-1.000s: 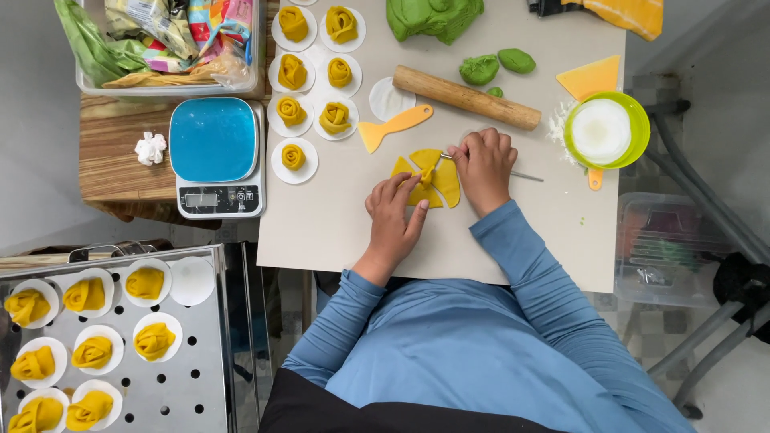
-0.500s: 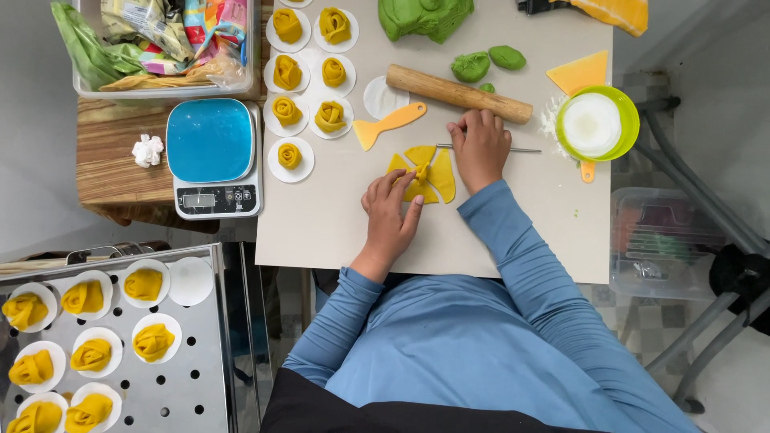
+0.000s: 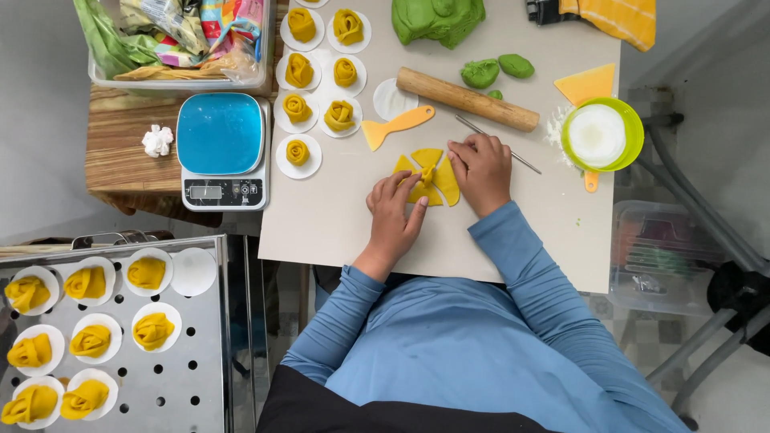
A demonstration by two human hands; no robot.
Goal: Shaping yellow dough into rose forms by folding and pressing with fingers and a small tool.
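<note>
Yellow dough petals, thin overlapping flat rounds, lying mid-board on the pale work board. Prob. soft, light, tacky, easily torn; best taken at the edges w/ fingertips, not squeezed at the centre. Left hand at 7 o'clock of the dough, fingers loosely spread, tips touching the petals' near edge. Right hand at 3 o'clock, fingers curled down onto the dough; whether pinching or just pressing, cannot tell. Orange scraper at 11 o'clock, wooden rolling pin at 12, thin metal rod beside it, green bowl w/ flour at 2. Finished yellow rolls on paper discs at 10, blue scale at 9. Perforated steel tray w/ more rolls at 8, off the board.
</note>
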